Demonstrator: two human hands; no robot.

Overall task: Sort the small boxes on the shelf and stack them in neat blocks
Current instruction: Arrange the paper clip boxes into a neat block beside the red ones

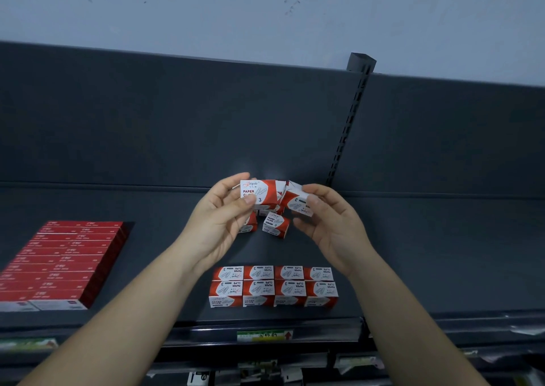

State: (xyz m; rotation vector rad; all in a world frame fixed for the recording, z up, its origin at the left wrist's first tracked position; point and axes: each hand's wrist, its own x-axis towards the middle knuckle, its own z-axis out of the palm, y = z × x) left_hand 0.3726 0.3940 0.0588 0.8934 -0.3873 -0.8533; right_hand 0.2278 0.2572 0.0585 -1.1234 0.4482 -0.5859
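Note:
My left hand (219, 220) pinches a red-and-white paper clip box (262, 192) above the dark shelf (165, 282). Beside it my right hand (330, 223) pinches a second, tilted paper clip box (296, 201). Both boxes are lifted and nearly touch each other. Under them a few loose boxes (275, 224) lie jumbled near the shelf's back. Toward the front edge stands a neat block of boxes (272, 286), two rows of several each, partly hidden by my right wrist.
A flat block of red boxes (62, 261) fills the shelf's left side. The dark back panel (206, 120) rises behind, with a slotted upright post (351, 114) to the right. A price label (265, 335) sits on the shelf's front rail; lower shelves hold more goods.

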